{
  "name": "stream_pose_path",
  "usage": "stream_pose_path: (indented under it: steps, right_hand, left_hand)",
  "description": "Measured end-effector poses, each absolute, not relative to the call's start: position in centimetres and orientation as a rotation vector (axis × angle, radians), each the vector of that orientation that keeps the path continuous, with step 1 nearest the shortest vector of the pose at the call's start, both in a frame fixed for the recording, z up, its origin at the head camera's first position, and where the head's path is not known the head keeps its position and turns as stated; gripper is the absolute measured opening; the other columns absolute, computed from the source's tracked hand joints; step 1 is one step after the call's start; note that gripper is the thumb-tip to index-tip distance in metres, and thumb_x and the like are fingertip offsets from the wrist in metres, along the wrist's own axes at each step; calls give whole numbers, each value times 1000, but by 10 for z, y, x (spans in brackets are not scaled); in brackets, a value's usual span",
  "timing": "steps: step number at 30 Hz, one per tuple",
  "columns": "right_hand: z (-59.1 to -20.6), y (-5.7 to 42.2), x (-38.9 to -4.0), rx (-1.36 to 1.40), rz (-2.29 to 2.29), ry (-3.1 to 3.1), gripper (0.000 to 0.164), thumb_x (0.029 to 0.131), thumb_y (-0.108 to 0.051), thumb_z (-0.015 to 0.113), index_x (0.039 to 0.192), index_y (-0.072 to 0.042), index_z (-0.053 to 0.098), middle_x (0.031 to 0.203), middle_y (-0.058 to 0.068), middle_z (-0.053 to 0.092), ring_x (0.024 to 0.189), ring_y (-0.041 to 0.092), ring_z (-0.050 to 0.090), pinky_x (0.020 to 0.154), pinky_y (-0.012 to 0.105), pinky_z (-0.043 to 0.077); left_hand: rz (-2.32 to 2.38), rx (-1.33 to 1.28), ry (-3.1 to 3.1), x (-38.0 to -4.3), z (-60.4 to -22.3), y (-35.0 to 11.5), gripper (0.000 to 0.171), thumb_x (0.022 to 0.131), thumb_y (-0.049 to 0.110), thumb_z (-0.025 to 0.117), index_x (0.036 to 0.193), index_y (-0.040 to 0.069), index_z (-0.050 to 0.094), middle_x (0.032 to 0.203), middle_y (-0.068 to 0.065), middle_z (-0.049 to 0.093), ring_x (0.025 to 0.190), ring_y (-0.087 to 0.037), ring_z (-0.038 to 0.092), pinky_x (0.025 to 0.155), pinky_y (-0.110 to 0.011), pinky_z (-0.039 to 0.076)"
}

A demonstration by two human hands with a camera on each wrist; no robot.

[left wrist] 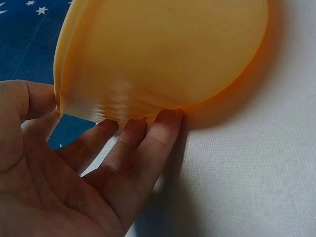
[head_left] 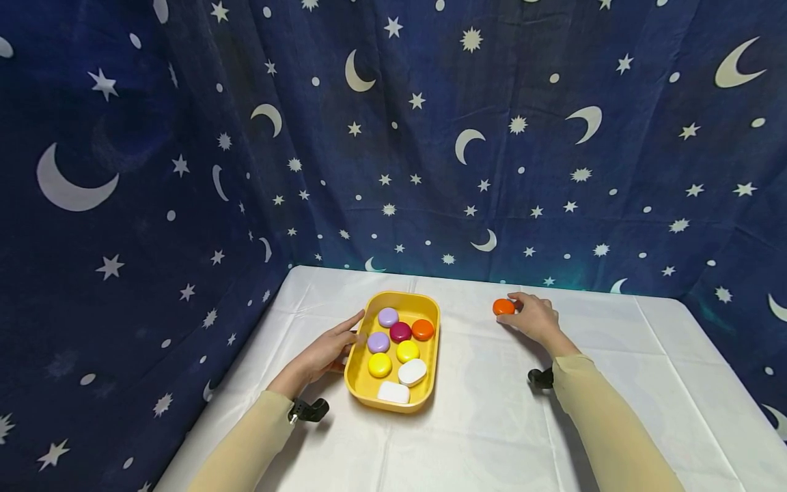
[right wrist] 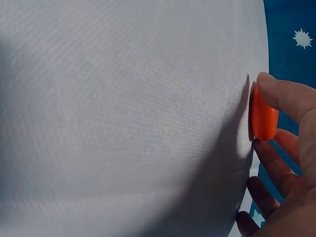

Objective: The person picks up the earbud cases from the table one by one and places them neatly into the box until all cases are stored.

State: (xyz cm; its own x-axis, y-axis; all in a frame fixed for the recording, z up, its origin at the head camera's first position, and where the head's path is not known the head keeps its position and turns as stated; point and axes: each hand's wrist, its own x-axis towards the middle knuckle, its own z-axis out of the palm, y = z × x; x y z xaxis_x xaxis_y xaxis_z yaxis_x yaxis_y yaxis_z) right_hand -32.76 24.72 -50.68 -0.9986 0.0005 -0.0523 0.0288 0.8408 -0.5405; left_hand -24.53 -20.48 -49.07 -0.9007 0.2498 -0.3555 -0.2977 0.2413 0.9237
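A yellow rectangular tray [head_left: 433, 369] with rounded corners stands on the white-covered table. My left hand [head_left: 327, 352] grips its left wall, thumb at the rim and fingertips [left wrist: 168, 118] against the outside of the ribbed wall [left wrist: 94, 109]. To the right of the tray, my right hand [head_left: 533, 318] pinches a glossy orange rounded disc [head_left: 503, 307] between thumb and fingers. In the right wrist view, that disc stands on edge beside the cloth, its underside close to it; whether it touches cannot be told.
Inside the tray lie lavender discs [head_left: 378, 342], a magenta disc [head_left: 400, 332], another orange disc [head_left: 422, 330], yellow discs [head_left: 380, 365], a white oval piece [head_left: 412, 372] and a white rounded block [head_left: 393, 392]. A dark blue star-and-moon curtain [head_left: 430, 205] hangs behind the table [head_left: 479, 424] and on its left.
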Motion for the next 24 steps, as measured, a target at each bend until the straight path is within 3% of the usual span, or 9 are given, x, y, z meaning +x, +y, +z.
stream_pose_path:
  steps: [9, 24]
  right_hand:
    - [-508, 247, -327, 21, -862, 2981, 73, 87, -39, 78, 144, 0, 54, 127, 27, 60, 114, 45, 42, 93, 61, 33]
    - [-507, 245, -324, 20, -864, 3007, 60, 89, -33, 77, 136, 2, 60, 123, 26, 61, 113, 45, 42, 92, 60, 32]
  left_hand:
    - [1699, -40, 2089, -244, -490, -205, 66, 101, 29, 55, 162, 36, 30, 119, -14, 69, 97, -24, 67, 76, -41, 60]
    - [1707, -43, 2086, -246, -493, -205, 66, 100, 29, 56, 161, 38, 32, 129, -14, 65, 101, -24, 66, 77, -40, 60]
